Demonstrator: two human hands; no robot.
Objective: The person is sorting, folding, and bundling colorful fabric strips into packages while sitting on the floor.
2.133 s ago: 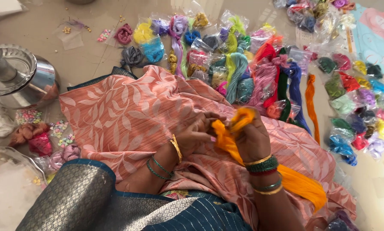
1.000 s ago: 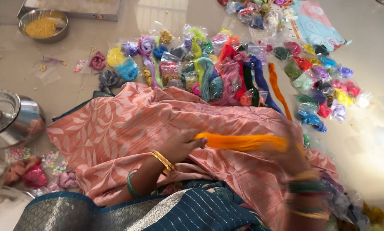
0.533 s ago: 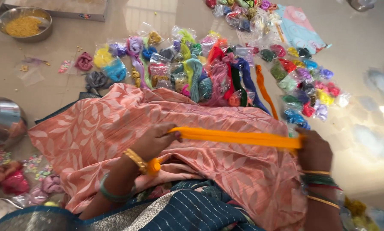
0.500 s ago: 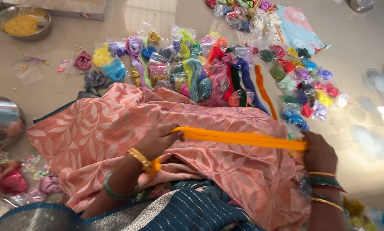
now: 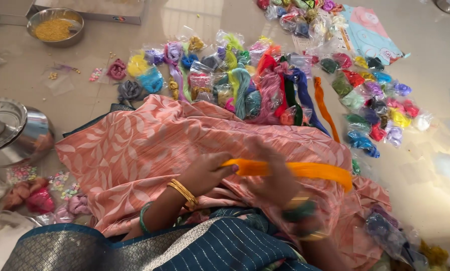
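Observation:
A bundle of orange threads (image 5: 315,170) stretches sideways over a peach leaf-patterned cloth (image 5: 134,150) on my lap. My left hand (image 5: 205,173), with gold bangles at the wrist, pinches the bundle's left end. My right hand (image 5: 275,175) is blurred with motion and closes around the bundle near its middle, with green and gold bangles below it. The bundle's right end hangs free past the cloth's edge.
Many small bags of coloured thread (image 5: 245,85) lie on the floor beyond the cloth, with more at the right (image 5: 380,105). A steel bowl of yellow beads (image 5: 54,27) sits far left. A steel pot (image 5: 14,133) stands at the left. A loose orange strand (image 5: 325,108) lies among the bags.
My right hand has slid left along the orange threads from their right end toward my left hand. The left hand kept its hold.

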